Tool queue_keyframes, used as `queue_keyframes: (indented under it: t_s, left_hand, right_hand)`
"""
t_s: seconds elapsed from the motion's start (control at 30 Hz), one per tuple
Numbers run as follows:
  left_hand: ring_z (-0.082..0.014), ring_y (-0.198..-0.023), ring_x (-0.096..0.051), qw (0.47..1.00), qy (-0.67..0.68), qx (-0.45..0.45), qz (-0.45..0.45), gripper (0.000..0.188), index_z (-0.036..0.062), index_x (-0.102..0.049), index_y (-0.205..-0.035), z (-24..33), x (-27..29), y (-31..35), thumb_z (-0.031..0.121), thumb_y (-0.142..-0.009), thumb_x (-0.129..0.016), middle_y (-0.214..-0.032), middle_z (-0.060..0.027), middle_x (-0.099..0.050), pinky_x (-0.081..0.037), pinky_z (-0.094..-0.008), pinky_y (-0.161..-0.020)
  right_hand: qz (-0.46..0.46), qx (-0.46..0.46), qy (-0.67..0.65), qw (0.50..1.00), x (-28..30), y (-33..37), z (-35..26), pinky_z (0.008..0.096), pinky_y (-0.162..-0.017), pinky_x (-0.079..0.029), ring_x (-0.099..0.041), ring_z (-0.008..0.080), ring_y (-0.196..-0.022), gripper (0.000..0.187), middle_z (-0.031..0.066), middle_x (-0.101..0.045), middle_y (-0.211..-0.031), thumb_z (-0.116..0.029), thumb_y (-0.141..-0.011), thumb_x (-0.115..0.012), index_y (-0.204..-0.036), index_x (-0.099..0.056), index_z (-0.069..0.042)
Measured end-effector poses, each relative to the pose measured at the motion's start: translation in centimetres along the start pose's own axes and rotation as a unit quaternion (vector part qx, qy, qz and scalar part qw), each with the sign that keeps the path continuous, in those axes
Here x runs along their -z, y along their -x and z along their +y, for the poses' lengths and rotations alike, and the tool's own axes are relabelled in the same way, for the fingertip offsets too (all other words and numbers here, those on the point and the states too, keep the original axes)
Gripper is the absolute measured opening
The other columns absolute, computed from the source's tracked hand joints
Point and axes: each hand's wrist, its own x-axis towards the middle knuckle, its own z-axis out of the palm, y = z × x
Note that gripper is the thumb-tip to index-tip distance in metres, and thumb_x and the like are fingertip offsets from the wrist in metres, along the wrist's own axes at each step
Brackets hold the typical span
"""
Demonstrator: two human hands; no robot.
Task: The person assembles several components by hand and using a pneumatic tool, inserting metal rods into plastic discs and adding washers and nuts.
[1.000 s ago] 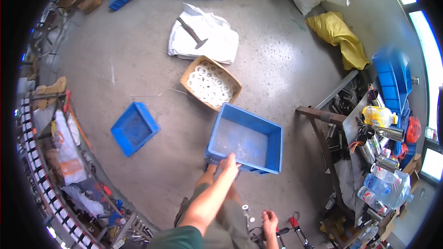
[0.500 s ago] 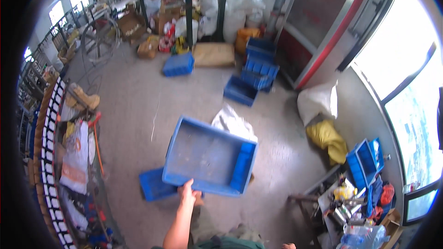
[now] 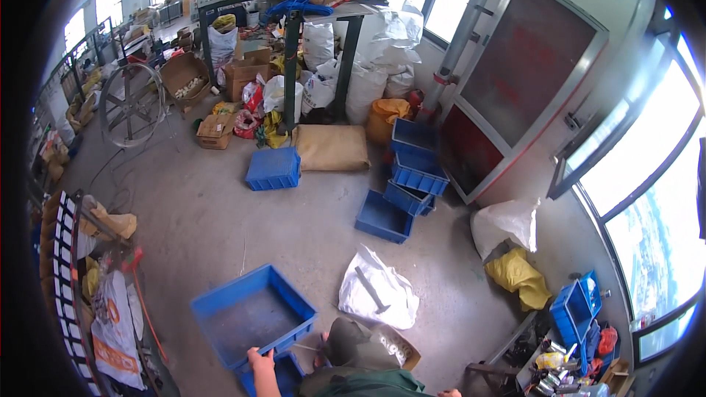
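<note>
My left hand (image 3: 261,360) is closed on the near rim of a shallow blue plastic crate (image 3: 276,287), which has nothing in it. The crate is low at front left and partly covers a second blue crate (image 3: 283,378). At the lower edge only a bit of my right hand (image 3: 449,393) shows; its fingers are cut off. Beside my knee is a cardboard box (image 3: 412,359) with white ring-shaped pieces (image 3: 397,344). Just beyond lies a white woven sack (image 3: 390,287) with a grey hammer-like tool (image 3: 373,290) on it.
Several blue crates (image 3: 419,169) are piled near a red-and-grey door (image 3: 507,81). An upturned blue crate (image 3: 273,168) lies beside a tan sack (image 3: 331,148). At right stand a yellow sack (image 3: 518,278) and a cluttered bench (image 3: 548,356); at left, a rack (image 3: 62,272).
The blue crate in my left hand has moved left and down, uncovering more of the white sack and the tool on it. The view has tilted up, showing more of the far room.
</note>
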Motion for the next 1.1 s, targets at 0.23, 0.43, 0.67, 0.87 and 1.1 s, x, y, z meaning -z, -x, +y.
queue_keyframes:
  t_s: [0.23,0.43,0.67,0.87,1.1]
  left_hand:
    - [-0.0351,-0.121,-0.061,0.987,0.050,-0.109,0.103,0.035,0.0059,-0.066,-0.115,3.6,-20.9,-7.1,0.022,-0.085,-0.057,-0.129,-0.0127,-0.064,-0.057,-0.0549,-0.100]
    - [-0.0368,-0.111,-0.065,0.980,0.061,-0.127,0.141,0.036,0.0010,-0.060,-0.113,1.9,-48.3,-9.3,0.019,-0.082,-0.063,-0.123,-0.0179,-0.063,-0.061,-0.0550,-0.094]
    - [-0.0363,-0.111,-0.066,0.990,0.069,-0.022,0.121,0.040,0.0029,-0.061,-0.115,-2.9,-79.0,-18.2,0.016,-0.077,-0.063,-0.122,-0.0162,-0.065,-0.060,-0.0513,-0.094]
    - [-0.0397,-0.113,-0.065,0.996,0.011,0.084,-0.013,0.037,0.0001,-0.061,-0.110,-15.2,-107.7,-29.3,0.016,-0.077,-0.066,-0.123,-0.0179,-0.065,-0.057,-0.0598,-0.101]
    - [-0.0451,-0.110,-0.063,0.986,-0.086,0.128,0.060,0.039,0.0037,-0.057,-0.115,-28.0,-130.3,-29.4,0.016,-0.079,-0.063,-0.123,-0.0205,-0.060,-0.060,-0.0643,-0.092]
  right_hand:
    - [-0.016,0.020,0.044,0.999,4.2,-14.0,-25.8,0.0408,-0.075,-0.057,-0.074,0.0238,-0.086,0.026,0.0087,-0.078,-0.096,-0.025,-0.094,-0.063,-0.107,-0.074,-0.006]
    - [0.129,0.075,0.156,0.976,15.5,-29.3,-51.3,0.0447,-0.080,-0.059,-0.077,0.0316,-0.088,0.036,0.0166,-0.079,-0.091,-0.032,-0.089,-0.067,-0.109,-0.076,-0.003]
    - [0.146,0.341,0.009,0.929,25.1,-31.5,-98.3,0.0350,-0.084,-0.059,-0.076,0.0231,-0.088,0.030,0.0129,-0.079,-0.099,-0.028,-0.100,-0.069,-0.113,-0.073,-0.002]
    - [0.141,0.390,0.240,0.878,28.9,-45.0,-115.4,0.0423,-0.086,-0.060,-0.075,0.0342,-0.096,0.037,0.0170,-0.077,-0.108,-0.035,-0.096,-0.071,-0.120,-0.072,-0.006]
    - [0.242,0.285,0.159,0.914,41.6,-48.4,-125.7,0.0398,-0.082,-0.060,-0.076,0.0305,-0.091,0.029,0.0145,-0.078,-0.099,-0.030,-0.092,-0.076,-0.110,-0.075,-0.007]
